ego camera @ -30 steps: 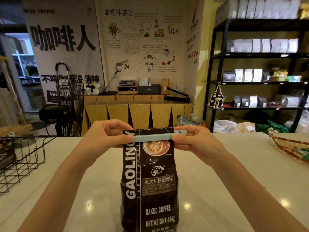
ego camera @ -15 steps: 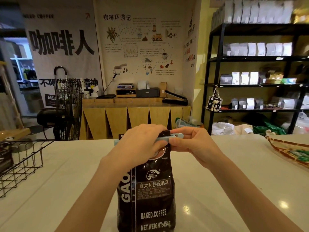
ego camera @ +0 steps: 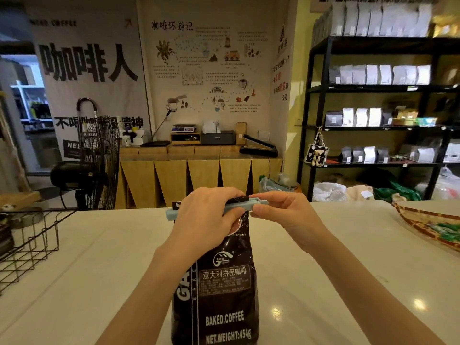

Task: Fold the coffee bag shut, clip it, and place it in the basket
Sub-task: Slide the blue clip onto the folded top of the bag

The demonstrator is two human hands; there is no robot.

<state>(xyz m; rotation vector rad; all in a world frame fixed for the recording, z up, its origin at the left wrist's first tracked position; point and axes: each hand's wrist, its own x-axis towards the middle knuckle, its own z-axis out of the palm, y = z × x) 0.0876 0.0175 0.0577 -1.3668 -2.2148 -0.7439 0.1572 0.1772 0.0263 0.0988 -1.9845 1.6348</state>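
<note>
A black coffee bag (ego camera: 224, 290) with white lettering stands upright on the pale counter (ego camera: 323, 282) in front of me. A light blue clip (ego camera: 232, 207) lies across its folded top, its ends sticking out on both sides. My left hand (ego camera: 206, 220) covers the top of the bag and presses on the clip's middle. My right hand (ego camera: 286, 215) pinches the clip's right end. A black wire basket (ego camera: 32, 242) sits at the left edge of the counter, well apart from the bag.
A woven tray (ego camera: 428, 222) with green items lies at the counter's right edge. Beyond the counter are a standing fan (ego camera: 99, 155), a wooden sideboard (ego camera: 199, 175) with equipment, and black shelves (ego camera: 373, 125) of coffee bags.
My left hand slid from the clip's left end to its middle, over the bag's top. The right hand stayed on the right end. The bag stands a little nearer to me.
</note>
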